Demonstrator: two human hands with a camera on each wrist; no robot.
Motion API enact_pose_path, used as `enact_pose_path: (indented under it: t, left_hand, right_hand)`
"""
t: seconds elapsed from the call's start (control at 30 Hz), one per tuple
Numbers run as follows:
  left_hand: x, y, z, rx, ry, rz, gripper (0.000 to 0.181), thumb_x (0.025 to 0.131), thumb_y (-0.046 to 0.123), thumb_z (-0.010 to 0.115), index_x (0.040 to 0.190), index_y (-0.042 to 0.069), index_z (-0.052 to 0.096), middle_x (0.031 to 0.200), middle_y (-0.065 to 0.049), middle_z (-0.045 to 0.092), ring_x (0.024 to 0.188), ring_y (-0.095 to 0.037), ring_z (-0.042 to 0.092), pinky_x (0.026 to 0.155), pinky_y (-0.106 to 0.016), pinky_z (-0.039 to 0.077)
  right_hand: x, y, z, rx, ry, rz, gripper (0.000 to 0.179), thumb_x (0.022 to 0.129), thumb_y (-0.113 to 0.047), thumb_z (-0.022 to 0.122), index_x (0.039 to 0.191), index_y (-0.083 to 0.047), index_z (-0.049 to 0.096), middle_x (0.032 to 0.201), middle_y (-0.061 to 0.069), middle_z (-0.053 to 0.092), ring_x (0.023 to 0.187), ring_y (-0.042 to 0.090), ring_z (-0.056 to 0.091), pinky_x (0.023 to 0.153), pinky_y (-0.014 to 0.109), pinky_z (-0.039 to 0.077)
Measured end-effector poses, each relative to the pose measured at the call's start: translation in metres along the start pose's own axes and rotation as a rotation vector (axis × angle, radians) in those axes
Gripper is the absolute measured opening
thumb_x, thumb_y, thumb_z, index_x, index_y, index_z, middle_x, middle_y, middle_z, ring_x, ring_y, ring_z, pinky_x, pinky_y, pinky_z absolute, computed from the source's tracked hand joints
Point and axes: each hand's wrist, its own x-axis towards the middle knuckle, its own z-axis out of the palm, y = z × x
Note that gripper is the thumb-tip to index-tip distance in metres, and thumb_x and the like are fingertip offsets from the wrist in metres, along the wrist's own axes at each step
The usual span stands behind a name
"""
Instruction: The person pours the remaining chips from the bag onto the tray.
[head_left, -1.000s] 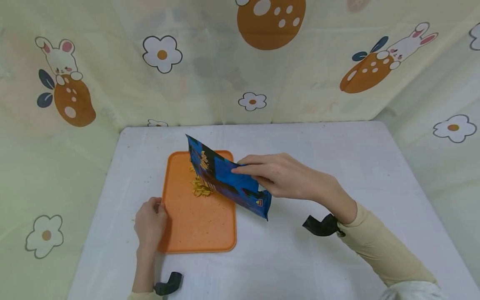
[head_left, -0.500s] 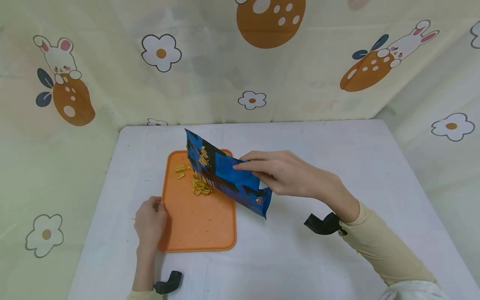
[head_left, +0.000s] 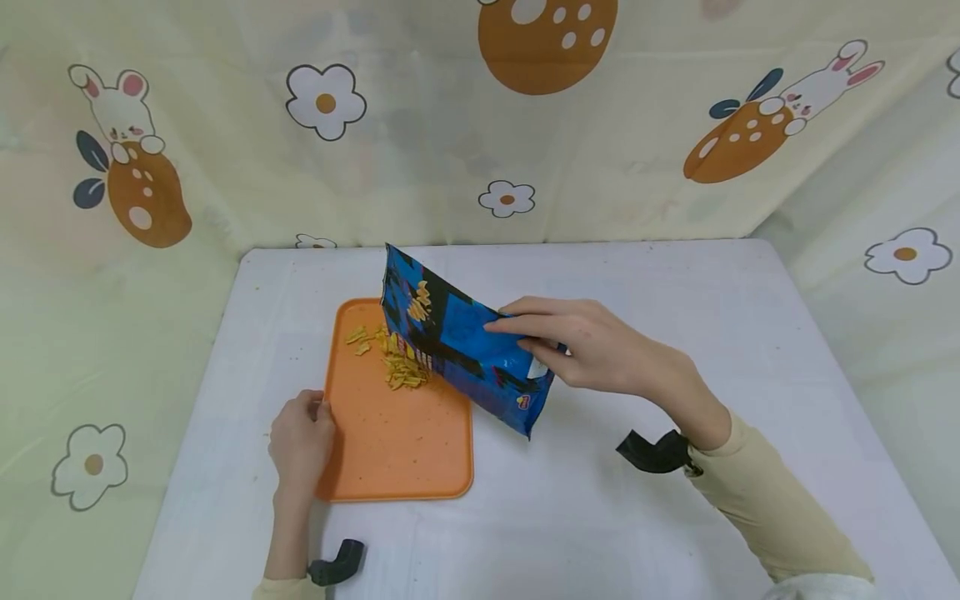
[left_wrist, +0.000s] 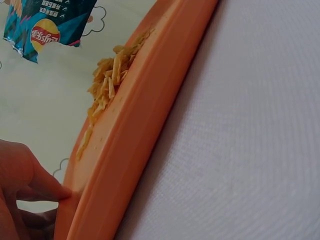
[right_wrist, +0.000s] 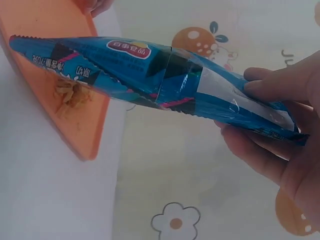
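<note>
My right hand (head_left: 600, 346) holds a blue chip bag (head_left: 468, 337) between thumb and fingers at its near right end. Tilted over the upper right of the orange tray (head_left: 397, 450), the bag points its far end up and left. Yellow-brown chips (head_left: 403, 372) lie in a small heap under it, with a few looser ones to the left; the bag hides part of the heap. At the tray's left rim, my left hand (head_left: 302, 440) pinches the edge, the thumb on the rim in the left wrist view. The bag's torn edge (left_wrist: 60, 44) shows there too.
The tray stands on a white-covered table (head_left: 600, 517). A pale curtain (head_left: 420, 150) with printed rabbits and flowers hangs behind and at both sides. Black straps (head_left: 654, 452) show at the wrists. Small crumbs dot the tray.
My right hand has moved slightly up and right with the bag, turning its face more toward the head view. Several chips have appeared at the tray's upper left. The left hand stays put.
</note>
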Motion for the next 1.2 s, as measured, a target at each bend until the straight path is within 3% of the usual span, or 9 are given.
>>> enact_pose_path:
  t: [0.27,0.67,0.77,0.97,1.13,1.2]
  left_hand:
    - [0.000,0.000,0.001,-0.005,-0.009,0.005,0.026,0.100,0.007,0.058,0.121,-0.004,0.068,0.104,-0.026,0.071,0.092,-0.040,0.068,0.075,-0.055,0.052]
    - [0.001,0.001,-0.001,0.000,-0.023,-0.006,0.026,0.100,0.008,0.057,0.120,-0.004,0.068,0.104,-0.025,0.071,0.092,-0.039,0.068,0.076,-0.055,0.052]
    - [0.000,0.001,-0.001,0.003,-0.026,-0.016,0.026,0.101,0.008,0.056,0.121,-0.004,0.068,0.104,-0.025,0.070,0.091,-0.039,0.067,0.076,-0.054,0.051]
    - [0.000,0.001,-0.001,0.003,-0.029,-0.026,0.026,0.101,0.008,0.057,0.121,-0.005,0.068,0.103,-0.025,0.068,0.090,-0.038,0.065,0.076,-0.052,0.051]
    - [0.001,0.000,0.000,-0.001,-0.014,-0.015,0.025,0.100,0.008,0.058,0.119,-0.005,0.068,0.102,-0.024,0.069,0.090,-0.037,0.066,0.075,-0.052,0.051]
    - [0.001,-0.001,0.000,-0.001,-0.010,-0.012,0.025,0.101,0.008,0.057,0.119,-0.005,0.068,0.102,-0.024,0.069,0.090,-0.038,0.066,0.075,-0.052,0.051]
  right_hand:
    - [-0.024,0.008,0.010,0.076,0.078,0.068,0.042,0.090,0.008,0.070,0.129,-0.005,0.070,0.130,0.014,0.069,0.092,0.015,0.069,0.064,0.020,0.051]
    - [-0.058,0.016,0.030,0.094,0.227,0.163,0.043,0.086,0.008,0.073,0.127,-0.005,0.071,0.126,0.015,0.071,0.067,0.002,0.054,0.053,0.014,0.038]
    - [-0.066,0.016,0.036,0.103,0.258,0.193,0.044,0.086,0.009,0.073,0.127,-0.006,0.071,0.127,0.015,0.070,0.067,0.002,0.053,0.053,0.015,0.036]
    - [-0.083,0.015,0.040,0.090,0.328,0.227,0.048,0.082,0.013,0.074,0.127,-0.004,0.071,0.126,0.016,0.071,0.075,0.008,0.061,0.056,0.015,0.037]
    - [-0.099,0.011,0.038,0.052,0.363,0.278,0.053,0.079,0.015,0.076,0.127,-0.005,0.072,0.125,0.012,0.072,0.094,0.015,0.069,0.068,0.011,0.044]
    - [-0.105,0.008,0.037,0.034,0.379,0.310,0.054,0.078,0.016,0.077,0.127,-0.006,0.072,0.126,0.011,0.072,0.098,0.011,0.069,0.077,0.008,0.046]
